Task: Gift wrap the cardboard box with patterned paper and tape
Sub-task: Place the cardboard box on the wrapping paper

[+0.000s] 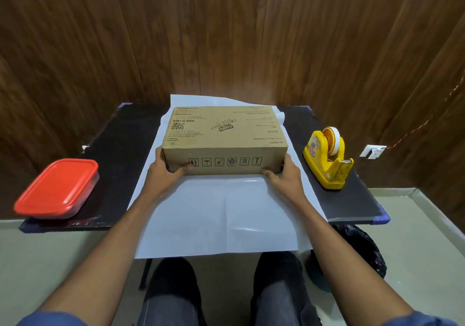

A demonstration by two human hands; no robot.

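Note:
A brown cardboard box (224, 134) with printed text lies flat on a sheet of wrapping paper (221, 212) whose plain white side faces up. The sheet covers the middle of the black table (120, 134) and hangs over its near edge. My left hand (164, 172) grips the box's near left corner, thumb on the front face. My right hand (284, 174) grips the near right corner the same way. A yellow tape dispenser (327, 159) with a roll of tape stands on the table to the right of the paper.
A clear container with a red lid (57, 187) sits at the table's left front corner. A wooden wall (226, 36) stands right behind the table. A black bin bag (359, 250) lies on the floor under the right side. My knees are below the paper's edge.

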